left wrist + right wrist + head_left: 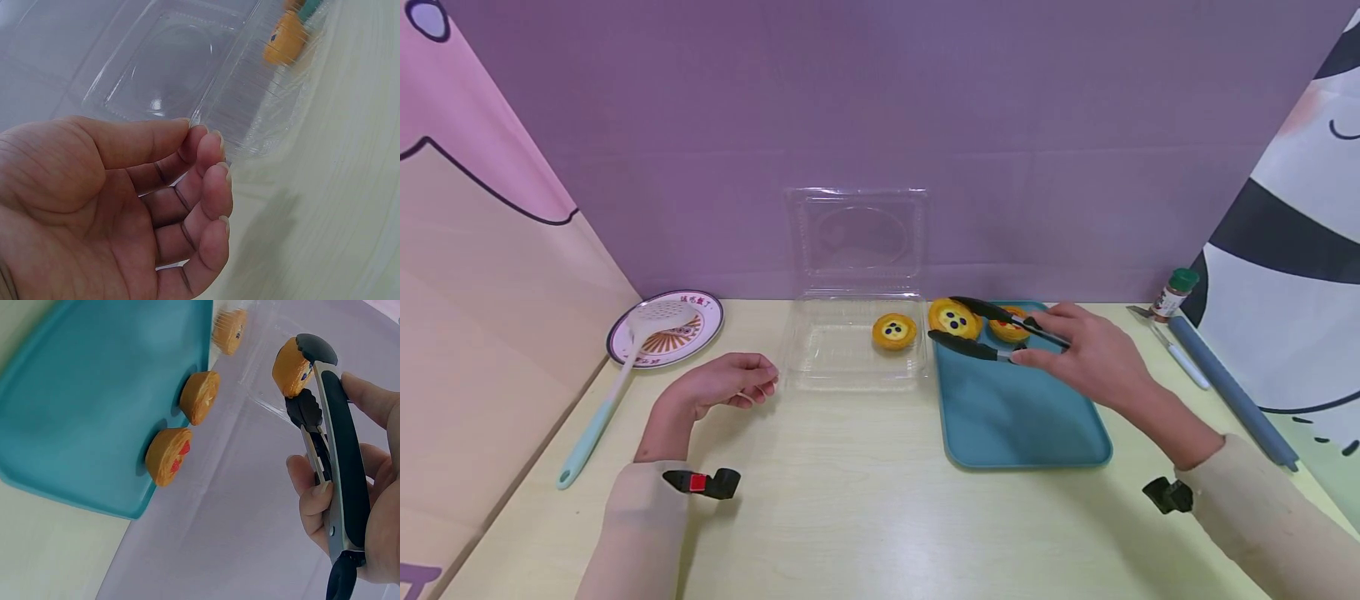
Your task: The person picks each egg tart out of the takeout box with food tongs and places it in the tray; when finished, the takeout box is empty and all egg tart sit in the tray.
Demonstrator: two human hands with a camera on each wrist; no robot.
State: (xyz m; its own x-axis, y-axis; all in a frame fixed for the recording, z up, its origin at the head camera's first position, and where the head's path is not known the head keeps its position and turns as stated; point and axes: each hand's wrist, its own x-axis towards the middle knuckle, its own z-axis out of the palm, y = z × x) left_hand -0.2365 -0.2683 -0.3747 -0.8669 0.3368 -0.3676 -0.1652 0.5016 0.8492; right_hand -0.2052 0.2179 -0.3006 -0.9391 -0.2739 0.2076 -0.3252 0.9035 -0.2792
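My right hand grips black-tipped metal tongs. The tongs' tips pinch a blueberry-topped egg tart, held up over the left back part of the teal tray. On that tray are a red-topped tart and another tart, the latter hidden in the head view. A clear plastic box stands with its lid up, left of the tray, and holds one blueberry-topped tart. My left hand hovers by the box's left front corner, fingers loosely curled, with nothing visible in them.
At the left, a white slotted ladle with a mint handle lies across a patterned plate. A green-capped bottle, a small white-handled tool and a grey-blue roll lie at the right. A purple backdrop rises behind.
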